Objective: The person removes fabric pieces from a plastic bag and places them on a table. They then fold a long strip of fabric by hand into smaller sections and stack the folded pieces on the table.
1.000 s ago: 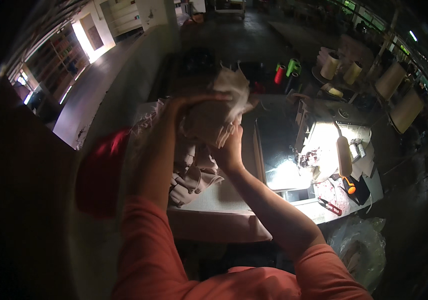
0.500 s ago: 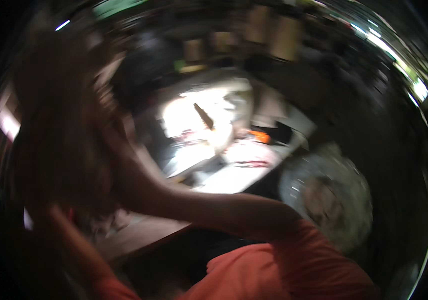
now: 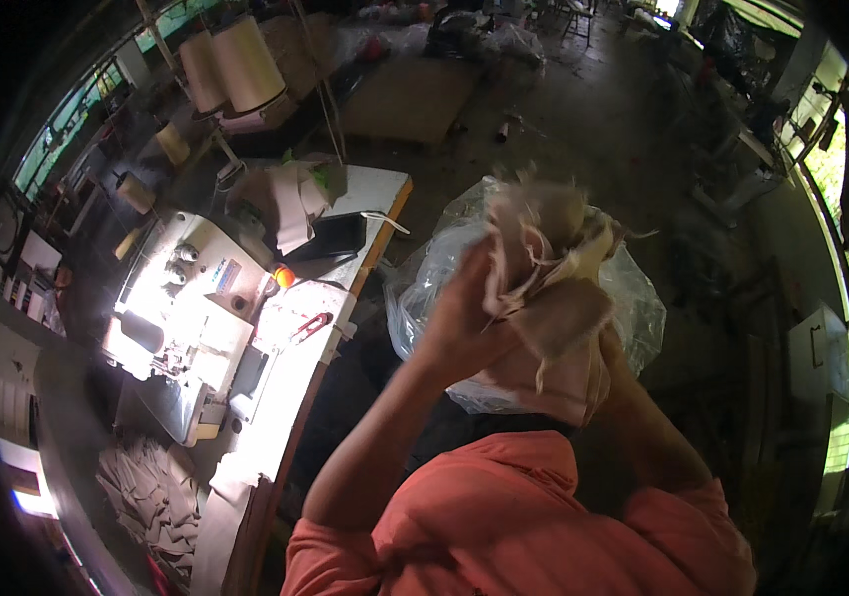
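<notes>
A loose bundle of beige fabric pieces (image 3: 556, 298) is held up in front of me, its top edges smeared by motion. My left hand (image 3: 466, 316) grips the bundle's left side, with the fingers partly behind the cloth. On its right side my right hand (image 3: 617, 366) supports it, and most of those fingers are hidden by the fabric. Under and behind the bundle is a clear plastic bag (image 3: 640, 303), opened wide. More pinkish-beige cloth (image 3: 534, 382) shows low in the bag, below the bundle.
Left of me stands a lit sewing machine (image 3: 191, 283) on a white table (image 3: 290, 397). Red-handled snips (image 3: 312, 326), an orange object (image 3: 283, 276) and a dark flat object (image 3: 335, 236) lie there. Crumpled fabric (image 3: 151, 497) is piled nearer; thread cones (image 3: 246, 65) stand beyond.
The view has turned to the right. The fabric, earlier a dark blur at the left beside the table, is now in both hands over the plastic bag.
</notes>
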Tool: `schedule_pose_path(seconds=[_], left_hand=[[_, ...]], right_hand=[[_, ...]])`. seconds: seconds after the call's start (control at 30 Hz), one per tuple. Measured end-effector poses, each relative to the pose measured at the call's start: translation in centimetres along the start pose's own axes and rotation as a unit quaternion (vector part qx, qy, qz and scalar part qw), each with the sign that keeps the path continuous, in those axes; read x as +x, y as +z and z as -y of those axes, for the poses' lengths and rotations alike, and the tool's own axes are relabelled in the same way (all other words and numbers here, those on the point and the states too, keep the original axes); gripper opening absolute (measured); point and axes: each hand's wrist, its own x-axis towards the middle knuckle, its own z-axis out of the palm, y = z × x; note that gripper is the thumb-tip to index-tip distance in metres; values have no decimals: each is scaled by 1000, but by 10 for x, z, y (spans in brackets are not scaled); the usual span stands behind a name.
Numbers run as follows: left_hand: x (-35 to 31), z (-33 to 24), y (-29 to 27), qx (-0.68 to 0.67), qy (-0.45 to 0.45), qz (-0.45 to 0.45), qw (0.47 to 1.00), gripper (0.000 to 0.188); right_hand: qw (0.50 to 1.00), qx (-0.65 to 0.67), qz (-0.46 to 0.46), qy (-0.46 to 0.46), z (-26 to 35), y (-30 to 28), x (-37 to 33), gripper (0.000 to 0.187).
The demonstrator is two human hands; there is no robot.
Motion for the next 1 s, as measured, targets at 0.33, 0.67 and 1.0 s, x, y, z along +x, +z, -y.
schedule_pose_path(seconds=[0.33, 0.67, 1.0], left_hand=[[-65, 132, 52, 508, -64, 333, 792, 46], [-101, 111, 43, 476, 27, 351, 806, 25], [-233, -41, -136, 254, 45, -113, 960, 26]], right_hand=[[820, -541, -45, 184, -130, -21, 45, 83], [762, -596, -244, 66, -147, -81, 156, 46], [788, -615, -12, 21, -136, -64, 132, 51]])
